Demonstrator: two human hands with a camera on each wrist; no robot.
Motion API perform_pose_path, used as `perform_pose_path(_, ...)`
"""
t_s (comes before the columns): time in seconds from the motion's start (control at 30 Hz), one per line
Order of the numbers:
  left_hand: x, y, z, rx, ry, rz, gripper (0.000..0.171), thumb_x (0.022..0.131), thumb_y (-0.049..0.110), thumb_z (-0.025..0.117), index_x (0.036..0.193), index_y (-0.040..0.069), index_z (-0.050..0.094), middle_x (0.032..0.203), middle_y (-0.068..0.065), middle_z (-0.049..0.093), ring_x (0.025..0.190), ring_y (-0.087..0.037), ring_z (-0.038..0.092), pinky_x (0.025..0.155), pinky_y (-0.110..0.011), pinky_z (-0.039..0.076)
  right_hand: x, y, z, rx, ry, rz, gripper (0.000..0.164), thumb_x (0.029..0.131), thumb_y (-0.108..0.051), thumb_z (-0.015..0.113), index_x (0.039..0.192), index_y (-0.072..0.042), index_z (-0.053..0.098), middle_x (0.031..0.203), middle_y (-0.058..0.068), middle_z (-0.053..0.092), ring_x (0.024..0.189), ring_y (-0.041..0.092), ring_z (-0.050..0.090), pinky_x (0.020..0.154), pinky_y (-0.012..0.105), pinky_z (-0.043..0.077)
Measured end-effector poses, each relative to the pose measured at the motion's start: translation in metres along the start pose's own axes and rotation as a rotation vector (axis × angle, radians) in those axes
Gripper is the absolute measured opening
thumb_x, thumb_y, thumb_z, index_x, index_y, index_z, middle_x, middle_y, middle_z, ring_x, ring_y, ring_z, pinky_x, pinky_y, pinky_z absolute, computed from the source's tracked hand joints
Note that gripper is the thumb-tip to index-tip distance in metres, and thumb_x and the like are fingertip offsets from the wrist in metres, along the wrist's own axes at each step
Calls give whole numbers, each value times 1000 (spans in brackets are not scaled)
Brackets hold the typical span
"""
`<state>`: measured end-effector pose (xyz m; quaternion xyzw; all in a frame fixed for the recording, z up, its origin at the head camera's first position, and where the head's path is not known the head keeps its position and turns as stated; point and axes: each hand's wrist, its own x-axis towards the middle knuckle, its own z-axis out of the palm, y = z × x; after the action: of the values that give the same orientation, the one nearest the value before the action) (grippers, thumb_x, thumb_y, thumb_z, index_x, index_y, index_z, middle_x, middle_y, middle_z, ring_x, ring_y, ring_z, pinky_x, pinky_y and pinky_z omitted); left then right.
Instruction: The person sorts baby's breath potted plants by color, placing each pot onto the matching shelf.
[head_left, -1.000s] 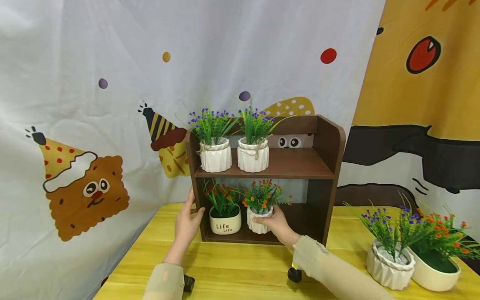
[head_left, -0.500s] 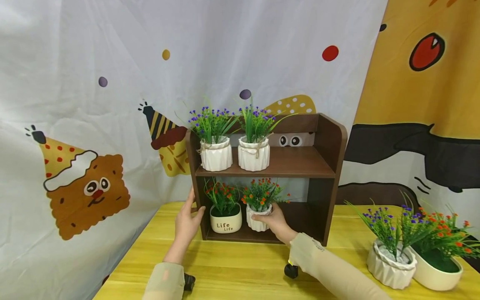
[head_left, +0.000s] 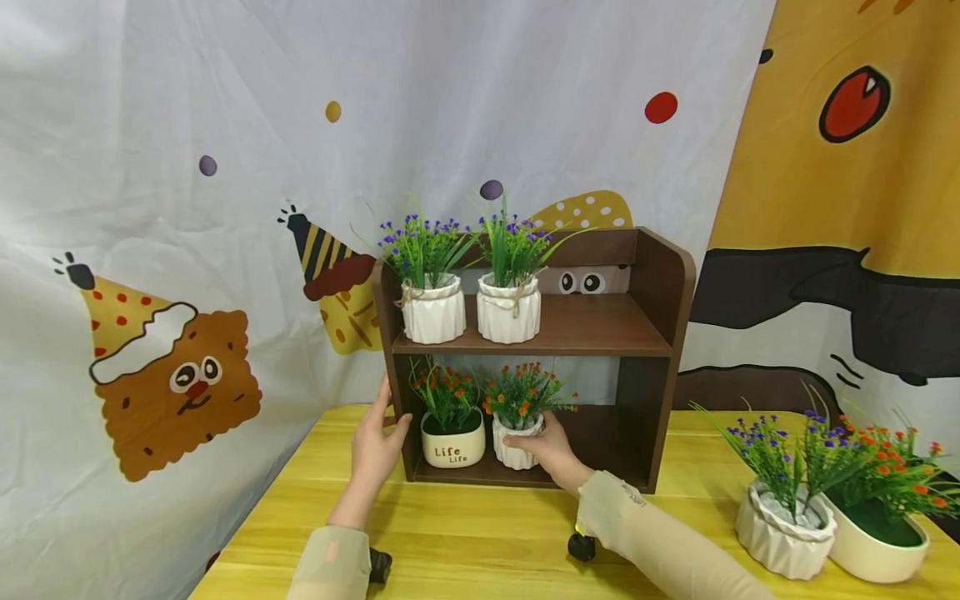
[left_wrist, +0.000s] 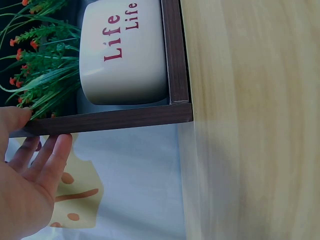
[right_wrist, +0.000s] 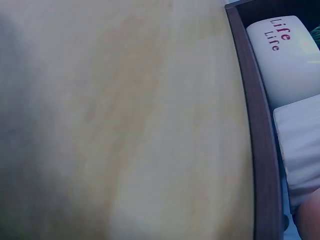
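Observation:
In the head view, my right hand (head_left: pixel 553 455) grips a white pleated flowerpot (head_left: pixel 512 450) with orange-red flowers, its thumb across the front. The pot is on or just above the lower board of a dark brown two-tier shelf (head_left: pixel 525 478); I cannot tell which. Left of it stands a cream "Life" pot (head_left: pixel 453 442) with red flowers, its lettering visible in both wrist views. My left hand (left_wrist: pixel 30 185) holds the shelf's left side panel (left_wrist: pixel 107 121), thumb on the inner side and fingers outside. Only a bit of the right hand (right_wrist: pixel 311 217) shows in its wrist view.
Two white pots, a left one (head_left: pixel 434 312) and a right one (head_left: pixel 508 312), with purple flowers, stand on the upper board. Right of the shelf, another white pot (head_left: pixel 786 533) and an oval cream planter (head_left: pixel 881 554) stand on the yellow wooden table (head_left: pixel 465 533). A printed curtain (head_left: pixel 225 208) hangs behind.
Over the last half second the right hand's pleated pot has come down slightly at the lower board. The left hand stays on the side panel.

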<state>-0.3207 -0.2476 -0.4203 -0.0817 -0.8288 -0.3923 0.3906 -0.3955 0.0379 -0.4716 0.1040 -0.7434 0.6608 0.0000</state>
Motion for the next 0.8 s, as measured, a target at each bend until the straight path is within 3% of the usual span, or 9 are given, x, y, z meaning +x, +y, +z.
perform_pose_path(0.37, -1, -1, 2, 4, 20, 4, 82, 85, 1, 73, 153, 23, 33, 128, -20, 60, 84, -36, 69, 70, -50, 57, -1, 6, 2, 36, 24, -18, 86, 75, -25, 86, 141, -2, 37, 140, 20, 43, 126, 37, 45, 104, 55, 38)
perform_pose_path(0.6, -2, -1, 2, -7, -9, -36, 82, 86, 4, 72, 154, 26, 31, 126, -20, 61, 86, -37, 69, 72, -52, 56, -5, 7, 1, 20, 12, -16, 89, 76, -26, 85, 144, -1, 33, 145, 22, 38, 131, 40, 39, 105, 57, 36)
perform_pose_path(0.8, -1, -2, 1, 8, -13, -27, 82, 87, 5, 72, 154, 26, 30, 131, -20, 58, 88, -36, 68, 73, -50, 56, -3, 7, 2, -15, 3, -4, 92, 75, -30, 85, 146, -3, 32, 147, 22, 35, 133, 41, 36, 105, 58, 34)
